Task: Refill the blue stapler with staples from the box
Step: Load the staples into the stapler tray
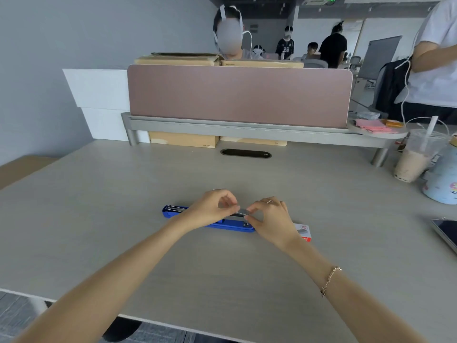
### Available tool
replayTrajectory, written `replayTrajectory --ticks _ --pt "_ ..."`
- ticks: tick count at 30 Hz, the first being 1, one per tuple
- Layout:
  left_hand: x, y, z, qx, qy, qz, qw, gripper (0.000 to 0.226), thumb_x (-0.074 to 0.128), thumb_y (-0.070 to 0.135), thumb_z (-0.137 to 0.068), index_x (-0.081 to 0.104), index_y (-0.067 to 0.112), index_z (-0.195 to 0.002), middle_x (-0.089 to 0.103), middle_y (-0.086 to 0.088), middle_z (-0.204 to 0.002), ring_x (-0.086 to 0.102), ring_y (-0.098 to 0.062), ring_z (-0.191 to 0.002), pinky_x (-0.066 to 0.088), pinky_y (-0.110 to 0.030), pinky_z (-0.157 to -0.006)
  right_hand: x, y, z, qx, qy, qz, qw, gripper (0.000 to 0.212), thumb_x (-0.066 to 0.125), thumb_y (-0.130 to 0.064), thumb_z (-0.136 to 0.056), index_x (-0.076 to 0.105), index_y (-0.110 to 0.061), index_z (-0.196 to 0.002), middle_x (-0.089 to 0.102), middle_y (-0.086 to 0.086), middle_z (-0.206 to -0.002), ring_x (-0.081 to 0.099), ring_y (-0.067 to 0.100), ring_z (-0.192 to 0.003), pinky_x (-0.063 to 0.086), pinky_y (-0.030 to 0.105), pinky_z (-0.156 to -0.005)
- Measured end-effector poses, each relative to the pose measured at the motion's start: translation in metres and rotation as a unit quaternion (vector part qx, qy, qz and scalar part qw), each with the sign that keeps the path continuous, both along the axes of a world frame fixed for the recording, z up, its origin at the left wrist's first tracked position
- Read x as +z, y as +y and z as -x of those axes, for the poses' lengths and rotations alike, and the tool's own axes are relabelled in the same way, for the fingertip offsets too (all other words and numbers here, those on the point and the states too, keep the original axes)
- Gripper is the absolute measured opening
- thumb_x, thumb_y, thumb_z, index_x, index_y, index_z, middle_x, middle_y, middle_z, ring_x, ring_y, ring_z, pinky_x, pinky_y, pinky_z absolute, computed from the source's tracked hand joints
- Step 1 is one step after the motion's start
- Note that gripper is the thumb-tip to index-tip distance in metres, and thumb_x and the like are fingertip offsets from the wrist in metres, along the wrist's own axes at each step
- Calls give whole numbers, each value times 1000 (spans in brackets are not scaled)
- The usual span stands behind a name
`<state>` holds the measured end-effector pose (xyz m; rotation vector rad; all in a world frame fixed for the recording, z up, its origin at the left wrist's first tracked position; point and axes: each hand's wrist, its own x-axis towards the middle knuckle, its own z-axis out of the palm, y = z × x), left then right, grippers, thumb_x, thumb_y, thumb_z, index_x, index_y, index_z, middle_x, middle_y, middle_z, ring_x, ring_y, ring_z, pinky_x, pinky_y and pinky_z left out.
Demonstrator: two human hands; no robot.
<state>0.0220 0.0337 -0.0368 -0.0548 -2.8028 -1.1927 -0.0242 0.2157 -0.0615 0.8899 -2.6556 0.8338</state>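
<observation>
Both hands pinch staple strip (241,212) | left hand (210,209), right hand (270,216) | blue stapler (173,211) open, staple box (303,232) at 3 o'clock | advise: seat strip level in channel.

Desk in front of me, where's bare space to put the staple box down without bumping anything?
Bare desk lies left of the blue stapler, and in front of it between your forearms. The stretch from the hands back to the cable slot is clear too. The right edge is crowded: iced drink, pale blue container, tablet.

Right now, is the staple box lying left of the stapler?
No, the staple box lies at the blue stapler's right end, partly behind the right hand.
</observation>
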Motion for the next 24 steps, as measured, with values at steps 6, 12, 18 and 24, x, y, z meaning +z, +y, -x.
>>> replayTrajectory --ticks 6,12,18,24 --pt "-3 -5 -2 -50 -5 66 997 11 69 30 -86 71 24 -95 70 8 -93 62 -5 -90 46 -14 -76 1 -2 3 11 -40 -5 999 16 61 -27 -84 69 -22 -98 71 -5 -101 46 19 -112 24 24 -86" --pt "-1 -5 3 -68 -4 105 992 16 68 32 -86 74 23 -98 64 11 -86 60 -8 -87 48 -30 -81 6 -2 5 8 -86 -15 996 18 62 -30 -83 68 -24 -100 72 -8 -102 46 18 -111 24 24 -86" --pt "0 -6 8 -56 -20 82 995 14 74 34 -80 76 27 -92 71 6 -91 63 -10 -89 53 -39 -84 11 0 6 15 -155 2 988 16 65 -29 -80 71 -22 -94 72 -6 -98 53 19 -105 41 31 -90" --pt "2 -8 14 -50 -39 78 995 20 78 33 -77 77 23 -94 73 2 -93 65 -13 -90 54 -37 -85 19 1 4 26 -214 21 976 14 67 -22 -80 71 -15 -92 73 0 -94 57 17 -67 48 29 -72"
